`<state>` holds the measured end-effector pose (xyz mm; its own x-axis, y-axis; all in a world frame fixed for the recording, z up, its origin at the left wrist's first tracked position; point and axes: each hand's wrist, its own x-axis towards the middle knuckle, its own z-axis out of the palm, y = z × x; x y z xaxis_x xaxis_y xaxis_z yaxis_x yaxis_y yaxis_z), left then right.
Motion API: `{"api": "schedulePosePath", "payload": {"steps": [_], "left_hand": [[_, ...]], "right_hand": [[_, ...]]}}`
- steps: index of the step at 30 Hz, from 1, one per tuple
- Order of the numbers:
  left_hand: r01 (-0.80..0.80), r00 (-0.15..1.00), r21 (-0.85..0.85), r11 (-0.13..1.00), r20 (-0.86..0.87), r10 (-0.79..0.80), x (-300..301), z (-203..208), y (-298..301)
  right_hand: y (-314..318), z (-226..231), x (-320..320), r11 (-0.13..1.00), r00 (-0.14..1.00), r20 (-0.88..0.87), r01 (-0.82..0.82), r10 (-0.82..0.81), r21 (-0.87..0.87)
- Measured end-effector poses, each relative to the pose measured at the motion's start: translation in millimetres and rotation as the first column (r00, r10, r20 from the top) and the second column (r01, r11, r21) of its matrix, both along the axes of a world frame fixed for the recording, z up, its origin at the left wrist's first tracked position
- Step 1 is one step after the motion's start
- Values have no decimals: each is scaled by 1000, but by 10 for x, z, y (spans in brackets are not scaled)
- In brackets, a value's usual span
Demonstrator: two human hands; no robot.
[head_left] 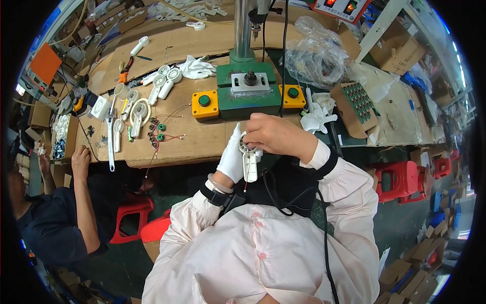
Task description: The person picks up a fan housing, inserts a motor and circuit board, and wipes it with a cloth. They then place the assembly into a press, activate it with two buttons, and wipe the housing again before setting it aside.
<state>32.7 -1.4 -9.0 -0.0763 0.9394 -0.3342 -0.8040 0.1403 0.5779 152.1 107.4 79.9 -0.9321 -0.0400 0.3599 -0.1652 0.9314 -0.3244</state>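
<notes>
White glove on the left hand [234,156], and from my remote seat I see it rising from the lower edge, palm turned inward, fingers wrapped round a white fan casing [250,169] and gripping it firmly. The right hand [276,133] is bare, coming in from the right with its wrist bent and knuckles up; its fingers are curled and bunched over the casing's round head, but their tips are hidden, so I can't tell what they pinch. I have the casing in front of the chest, just off the table's [202,147] near edge, ring end up and handle pointing down; it's pale plastic, the handle's hollow side showing, with a thin red wire [246,185] dangling below it. Now my count: one casing in the hands, one green press base [248,105] beyond them, two yellow boxes, left [205,105] and right [292,96], each with one green button. One silver wrench [111,144] lies at the left, and one loose glove [197,68] sits beside the crowded pale casings [165,81], too overlapped for me to number.
</notes>
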Motion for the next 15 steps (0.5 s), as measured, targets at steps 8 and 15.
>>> {"api": "schedulePosePath", "payload": {"steps": [8, 15], "left_hand": [[-132, 986, 95, 987, -89, 140, -85, 178, 70], [-179, 982, 220, 959, -26, 190, -142, 199, 112]], "right_hand": [[-174, 36, 54, 979, 945, -254, 199, -205, -47], [-865, -314, 42, 763, 687, -333, 597, -646, -248]]}}
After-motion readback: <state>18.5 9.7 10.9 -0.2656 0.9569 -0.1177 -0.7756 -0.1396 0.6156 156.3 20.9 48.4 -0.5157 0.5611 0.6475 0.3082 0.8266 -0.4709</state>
